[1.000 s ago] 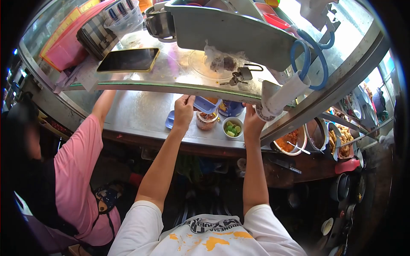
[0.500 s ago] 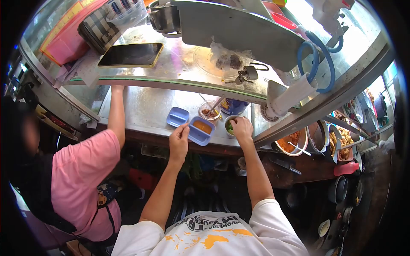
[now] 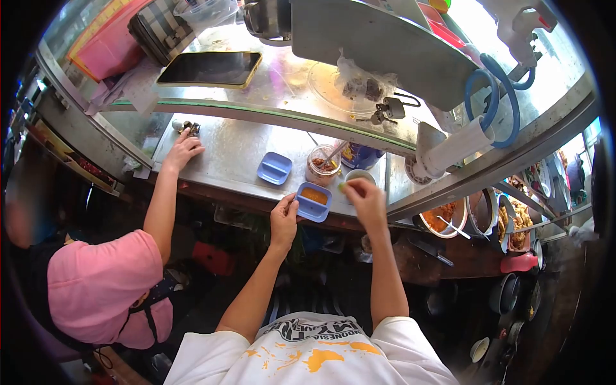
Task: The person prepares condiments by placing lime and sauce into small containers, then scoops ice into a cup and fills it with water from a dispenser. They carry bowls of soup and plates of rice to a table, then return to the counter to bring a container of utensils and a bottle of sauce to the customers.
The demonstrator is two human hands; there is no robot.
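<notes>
One dish (image 3: 314, 211) is held over the tabletop (image 3: 224, 151) edge at six o'clock, its nine o'clock rim pinched by the left grip (image 3: 283, 222); green piece (image 3: 342, 187) seemingly pinched by the right grip (image 3: 367, 201), three o'clock. Dish judged light, stiff; sauce (image 3: 313, 195) spillable, rim best held level.

Lit brightly through glass panel (image 3: 559, 48) at upper right. Spanned by glass shelf (image 3: 282, 80) above metal counter (image 3: 224, 151), braced by slanting metal frame (image 3: 507, 157). Edged at right by dark brown ledge (image 3: 476, 260). Deep in shadow beneath counter.
</notes>
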